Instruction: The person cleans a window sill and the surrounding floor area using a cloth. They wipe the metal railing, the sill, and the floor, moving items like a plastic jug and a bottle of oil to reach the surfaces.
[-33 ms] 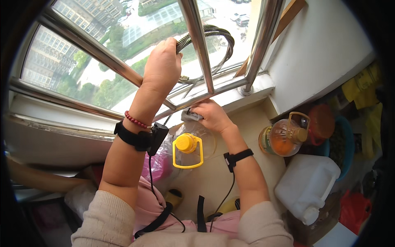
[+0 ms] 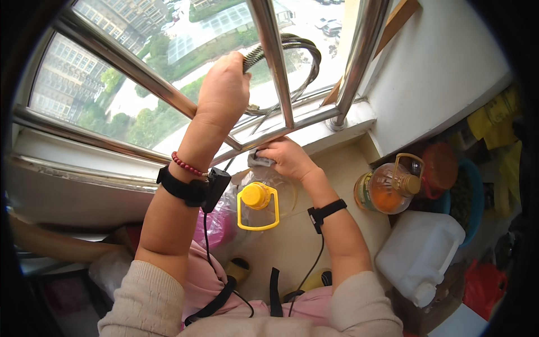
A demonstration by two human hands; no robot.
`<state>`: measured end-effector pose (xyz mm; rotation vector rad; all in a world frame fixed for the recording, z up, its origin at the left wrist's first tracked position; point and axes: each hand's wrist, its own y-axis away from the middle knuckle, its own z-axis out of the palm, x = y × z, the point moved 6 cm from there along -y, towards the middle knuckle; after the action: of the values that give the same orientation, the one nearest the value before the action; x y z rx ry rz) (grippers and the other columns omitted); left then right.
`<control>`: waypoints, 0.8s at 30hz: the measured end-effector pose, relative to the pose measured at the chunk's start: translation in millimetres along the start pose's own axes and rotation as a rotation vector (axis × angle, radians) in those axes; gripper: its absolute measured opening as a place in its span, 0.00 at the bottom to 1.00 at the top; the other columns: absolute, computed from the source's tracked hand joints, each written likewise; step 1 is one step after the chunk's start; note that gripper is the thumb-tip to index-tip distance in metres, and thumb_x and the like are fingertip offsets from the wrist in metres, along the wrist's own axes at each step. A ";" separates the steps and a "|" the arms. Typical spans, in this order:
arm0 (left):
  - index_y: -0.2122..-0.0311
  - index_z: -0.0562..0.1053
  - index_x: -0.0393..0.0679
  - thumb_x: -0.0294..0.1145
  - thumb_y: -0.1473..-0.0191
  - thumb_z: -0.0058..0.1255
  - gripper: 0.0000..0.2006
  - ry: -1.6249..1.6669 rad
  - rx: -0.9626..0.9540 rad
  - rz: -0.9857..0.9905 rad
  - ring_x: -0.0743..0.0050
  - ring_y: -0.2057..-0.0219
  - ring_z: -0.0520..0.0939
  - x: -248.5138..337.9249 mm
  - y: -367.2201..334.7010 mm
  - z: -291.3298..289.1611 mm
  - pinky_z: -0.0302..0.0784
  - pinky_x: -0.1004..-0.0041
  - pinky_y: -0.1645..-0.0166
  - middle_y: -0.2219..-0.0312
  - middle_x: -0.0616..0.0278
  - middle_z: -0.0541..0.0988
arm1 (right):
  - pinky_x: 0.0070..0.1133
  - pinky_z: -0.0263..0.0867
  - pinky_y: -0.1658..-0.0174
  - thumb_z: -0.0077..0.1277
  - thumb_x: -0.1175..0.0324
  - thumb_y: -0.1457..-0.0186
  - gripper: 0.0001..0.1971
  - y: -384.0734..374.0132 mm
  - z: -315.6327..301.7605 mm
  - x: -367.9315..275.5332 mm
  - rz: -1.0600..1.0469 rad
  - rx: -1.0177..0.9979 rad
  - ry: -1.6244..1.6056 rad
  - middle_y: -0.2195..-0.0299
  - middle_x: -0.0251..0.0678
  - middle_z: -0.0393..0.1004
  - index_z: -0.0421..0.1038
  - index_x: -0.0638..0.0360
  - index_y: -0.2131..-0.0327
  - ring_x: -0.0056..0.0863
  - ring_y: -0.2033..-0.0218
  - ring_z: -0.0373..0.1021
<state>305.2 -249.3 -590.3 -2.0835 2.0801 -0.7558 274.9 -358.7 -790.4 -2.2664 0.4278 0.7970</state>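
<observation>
My left hand (image 2: 225, 84) is raised at the window bars, its fingers wrapped round one side of a coil of ribbed dark cable (image 2: 297, 40). The coil passes behind an upright metal bar (image 2: 274, 62), and a thin end hangs down toward the sill. Lower down, my right hand (image 2: 287, 158) pinches a crumpled grey cloth (image 2: 260, 159) just under the bottom rail (image 2: 306, 120), against the sill edge. Some of its fingertips are hidden by the rail. Directly below the cloth stands a clear plastic jug with a yellow cap (image 2: 255, 195) and a yellow handle.
Pink plastic wrapping (image 2: 216, 227) lies left of the jug. To the right stand an oil bottle (image 2: 382, 188) with orange contents, a white jerrycan (image 2: 418, 253), a blue basin (image 2: 470, 196) and a red bag (image 2: 484, 287). A white wall (image 2: 438, 73) bounds the right side.
</observation>
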 end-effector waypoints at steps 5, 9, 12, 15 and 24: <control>0.62 0.71 0.36 0.26 0.45 0.55 0.08 0.032 -0.052 -0.003 0.42 0.59 0.78 -2.0 4.2 6.7 0.74 0.54 0.54 0.64 0.46 0.77 | 0.28 0.70 0.49 0.59 0.81 0.59 0.27 -18.1 43.0 -0.5 -0.095 -0.223 -0.216 0.57 0.37 0.81 0.80 0.44 0.52 0.40 0.54 0.75; 0.63 0.69 0.33 0.24 0.45 0.55 0.08 0.100 0.037 0.020 0.37 0.64 0.76 -7.7 2.6 10.9 0.71 0.55 0.58 0.69 0.43 0.76 | 0.29 0.70 0.49 0.57 0.67 0.49 0.18 -20.8 50.3 4.2 -0.179 -0.266 0.062 0.57 0.31 0.80 0.81 0.35 0.54 0.37 0.52 0.74; 0.61 0.70 0.36 0.22 0.45 0.51 0.06 -0.014 -0.084 -0.019 0.41 0.60 0.77 -12.3 5.5 25.3 0.74 0.55 0.55 0.65 0.46 0.76 | 0.26 0.66 0.45 0.57 0.64 0.49 0.15 -27.3 52.1 23.7 0.041 -0.274 -0.035 0.54 0.29 0.77 0.80 0.39 0.56 0.35 0.50 0.71; 0.61 0.69 0.39 0.20 0.45 0.48 0.06 -0.092 -0.114 0.027 0.46 0.58 0.78 -13.1 6.4 28.7 0.76 0.57 0.54 0.63 0.50 0.75 | 0.25 0.66 0.46 0.54 0.62 0.48 0.13 -36.2 48.5 30.1 0.109 -0.087 0.070 0.56 0.31 0.75 0.76 0.48 0.57 0.35 0.53 0.69; 0.62 0.69 0.39 0.19 0.47 0.48 0.07 -0.092 -0.103 -0.009 0.46 0.58 0.78 -18.8 6.3 34.8 0.76 0.57 0.54 0.63 0.50 0.75 | 0.31 0.69 0.47 0.53 0.71 0.52 0.14 -0.2 -11.5 50.8 0.124 0.171 0.688 0.54 0.33 0.75 0.78 0.48 0.60 0.37 0.45 0.68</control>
<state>314.8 -240.9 -628.3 -2.1376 2.1040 -0.5539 318.3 -370.5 -816.6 -2.3144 0.9158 0.0013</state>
